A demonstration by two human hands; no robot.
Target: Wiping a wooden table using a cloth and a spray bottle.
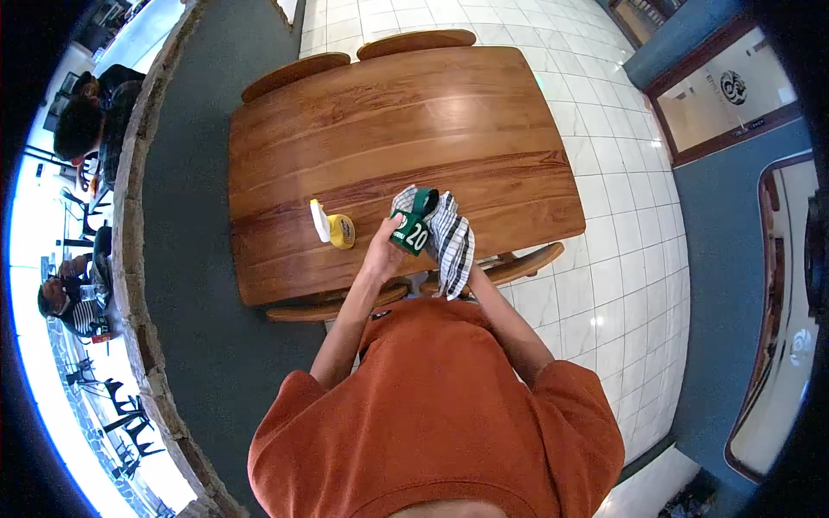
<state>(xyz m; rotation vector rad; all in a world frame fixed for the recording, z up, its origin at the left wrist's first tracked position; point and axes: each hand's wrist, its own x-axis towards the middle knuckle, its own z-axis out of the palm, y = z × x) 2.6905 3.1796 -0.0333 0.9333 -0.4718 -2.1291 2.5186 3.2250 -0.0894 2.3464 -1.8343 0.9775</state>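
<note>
Over the near part of the wooden table (pixel 395 129), my left hand (pixel 383 251) grips a green table-number stand (pixel 410 232) that bears white digits and a small logo. A loop-shaped green part rises behind its front face. My right hand (pixel 432 251) is mostly hidden under a black-and-white striped cloth (pixel 452 234), which it holds against the stand's right side. The cloth also shows behind the stand, and its lower end hangs towards my body. Left of my hands, a yellow spray bottle (pixel 340 231) with a white trigger head stands on the tabletop.
Wooden chairs (pixel 414 44) are tucked at the table's far side, and others (pixel 524 264) at its near side. White floor tiles (pixel 602 213) lie right, before a blue wall (pixel 719 246). Left, people (pixel 81 126) sit beyond a rough-edged wall opening (pixel 133 194).
</note>
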